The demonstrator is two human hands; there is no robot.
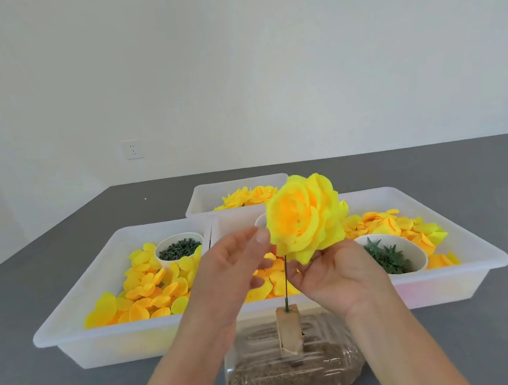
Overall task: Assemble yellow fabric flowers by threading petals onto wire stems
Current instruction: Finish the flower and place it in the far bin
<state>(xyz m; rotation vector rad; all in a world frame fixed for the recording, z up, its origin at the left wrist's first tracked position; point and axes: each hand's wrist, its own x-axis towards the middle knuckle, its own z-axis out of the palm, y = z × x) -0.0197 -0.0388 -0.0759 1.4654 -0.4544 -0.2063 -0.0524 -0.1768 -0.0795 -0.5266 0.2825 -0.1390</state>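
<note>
Two relaxed, unclenched hands, left hand (233,262) and right hand (335,276), flank the flower (305,217).

trays (109,335) close behind wooden block (289,331)

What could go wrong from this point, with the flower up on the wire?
The yellow flower sits tilted atop the thin wire stem; pressure from the left hand or right hand might bend the wire. The stem stands in a small wooden block on a bag of grain, a soft base that could tip.
</note>
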